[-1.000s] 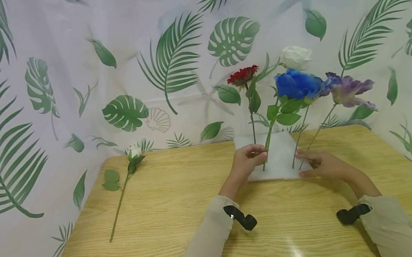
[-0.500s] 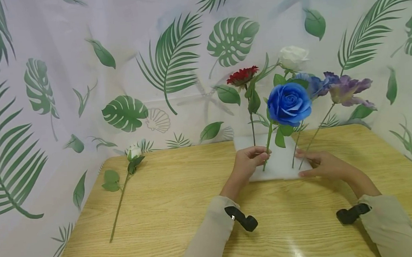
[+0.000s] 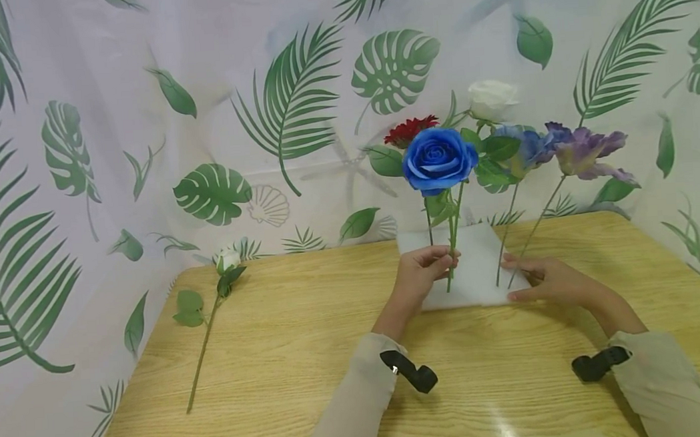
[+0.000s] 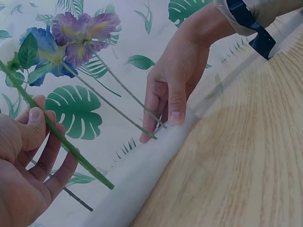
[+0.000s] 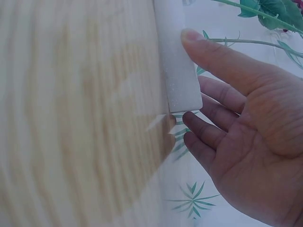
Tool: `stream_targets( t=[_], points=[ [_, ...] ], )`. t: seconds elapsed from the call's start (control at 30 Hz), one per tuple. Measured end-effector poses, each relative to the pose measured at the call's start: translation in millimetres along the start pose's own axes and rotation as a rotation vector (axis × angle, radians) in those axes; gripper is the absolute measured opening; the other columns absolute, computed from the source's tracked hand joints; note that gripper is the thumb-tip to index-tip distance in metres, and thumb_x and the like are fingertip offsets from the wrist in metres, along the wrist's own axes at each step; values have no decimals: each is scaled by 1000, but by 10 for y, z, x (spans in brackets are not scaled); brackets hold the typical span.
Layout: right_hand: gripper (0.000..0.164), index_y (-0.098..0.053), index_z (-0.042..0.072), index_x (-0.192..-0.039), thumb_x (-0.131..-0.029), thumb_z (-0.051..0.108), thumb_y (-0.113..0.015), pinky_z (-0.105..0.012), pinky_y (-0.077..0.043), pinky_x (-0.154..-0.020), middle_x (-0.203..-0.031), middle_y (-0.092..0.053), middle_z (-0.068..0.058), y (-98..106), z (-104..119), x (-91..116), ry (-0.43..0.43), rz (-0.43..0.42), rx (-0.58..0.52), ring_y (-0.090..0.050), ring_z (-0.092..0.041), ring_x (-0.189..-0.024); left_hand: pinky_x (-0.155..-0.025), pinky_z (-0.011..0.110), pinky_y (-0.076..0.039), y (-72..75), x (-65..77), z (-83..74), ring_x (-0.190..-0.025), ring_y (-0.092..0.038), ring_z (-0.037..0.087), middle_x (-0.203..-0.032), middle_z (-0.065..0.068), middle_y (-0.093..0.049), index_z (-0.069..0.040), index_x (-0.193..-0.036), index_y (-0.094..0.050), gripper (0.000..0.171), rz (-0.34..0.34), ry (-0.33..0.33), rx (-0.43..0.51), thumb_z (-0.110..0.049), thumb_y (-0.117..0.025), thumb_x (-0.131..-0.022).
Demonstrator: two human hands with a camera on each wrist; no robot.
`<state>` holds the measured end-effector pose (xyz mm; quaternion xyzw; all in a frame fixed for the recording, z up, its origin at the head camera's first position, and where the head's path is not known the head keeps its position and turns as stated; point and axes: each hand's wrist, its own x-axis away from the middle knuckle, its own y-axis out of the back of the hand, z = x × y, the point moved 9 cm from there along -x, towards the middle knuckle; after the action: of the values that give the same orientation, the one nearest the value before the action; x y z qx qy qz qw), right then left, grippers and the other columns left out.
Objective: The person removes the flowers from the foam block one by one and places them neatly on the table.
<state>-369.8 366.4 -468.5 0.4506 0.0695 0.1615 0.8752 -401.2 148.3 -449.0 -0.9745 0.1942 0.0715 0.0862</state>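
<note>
My left hand point(image 3: 416, 278) pinches the green stem of a blue rose point(image 3: 438, 159) between thumb and fingers. In the left wrist view, the stem point(image 4: 87, 163) slants past the fingers, its lower end over the white foam block point(image 3: 477, 281); contact is unclear. My right hand point(image 3: 552, 283) grips the block's right side, the thumb at its edge in the right wrist view and the fingers round the corner. Standing in the foam are a purple flower point(image 3: 593, 153), a blue-purple flower point(image 3: 526, 151) and a red flower point(image 3: 407, 131), partly hidden by the rose.
A white rose point(image 3: 493, 99) rises behind the blue one; its stem's base is hidden. Another white rose point(image 3: 227, 259) with a long stem lies on the wooden table point(image 3: 296, 329) at the left. A leaf-printed curtain point(image 3: 211, 107) hangs behind the table.
The blue rose's head has swung from right to left and turned to face the camera, now partly covering the red flower. Both hands stay in nearly the same places.
</note>
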Motion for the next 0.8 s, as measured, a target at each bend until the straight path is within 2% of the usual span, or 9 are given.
stream_targets(
  t=[0.07,0.17,0.23,0.3,0.4,0.47,0.6,0.7,0.8],
  points=[
    [78,-46,2,-151,-89,36,-79,-55,-44,-110,-159,-38,-22,6,1,-3,4,-2,10,-37,-50,-144,-92,37,-62,11,-2,-22,-89,-69,4,-117,25,-72,10,-117,-71,22,2,0,8,-1,-64,-98],
    [77,-47,1,-150,-89,34,-80,-24,-48,-106,-158,-38,-23,17,11,-3,25,-6,3,-36,-51,-144,-92,39,-61,28,-3,-46,-87,-69,4,-118,26,-72,10,-117,-70,22,1,8,16,0,-65,-97],
    [77,-47,0,-149,-88,32,-81,-6,-39,-98,-158,-38,-24,22,22,-3,40,-8,-11,-36,-52,-144,-93,40,-61,38,-3,-53,-86,-69,4,-118,27,-72,10,-117,-70,23,1,21,21,1,-65,-97],
    [76,-48,-1,-148,-88,31,-81,3,-30,-93,-157,-38,-25,21,26,-5,48,-8,-26,-35,-53,-143,-92,39,-61,47,-7,-58,-87,-70,5,-119,27,-72,10,-117,-70,22,4,31,14,2,-66,-96],
    [76,-49,-1,-148,-87,30,-81,3,-29,-93,-157,-38,-26,15,29,-7,45,-7,-31,-34,-54,-144,-90,36,-62,57,-8,-80,-91,-72,9,-118,25,-72,10,-116,-71,22,19,36,-10,1,-66,-96],
    [75,-49,-1,-147,-87,30,-82,0,-32,-96,-157,-38,-26,12,33,-9,43,-7,-24,-35,-54,-143,-88,33,-62,66,-7,-96,-93,-72,10,-119,25,-72,9,-116,-71,22,32,36,-34,0,-67,-96],
    [74,-51,-1,-147,-87,29,-82,-7,-39,-100,-157,-39,-26,10,56,-11,52,-6,-11,-36,-53,-142,-87,30,-62,91,4,-156,-92,-70,7,-121,24,-71,9,-117,-70,23,56,28,-73,-2,-67,-97],
    [73,-51,-1,-146,-87,28,-82,-7,-39,-99,-156,-39,-26,11,56,-14,58,-9,-4,-37,-53,-142,-87,30,-62,119,16,-226,-89,-67,3,-122,25,-71,9,-118,-70,24,66,13,-87,-3,-66,-98],
    [73,-50,-1,-147,-88,28,-81,-17,-46,-103,-156,-39,-26,7,45,-13,59,-9,12,-38,-53,-142,-88,32,-62,155,33,-306,-88,-67,3,-123,25,-71,9,-119,-70,24,65,4,-83,-3,-66,-98]
  ],
)
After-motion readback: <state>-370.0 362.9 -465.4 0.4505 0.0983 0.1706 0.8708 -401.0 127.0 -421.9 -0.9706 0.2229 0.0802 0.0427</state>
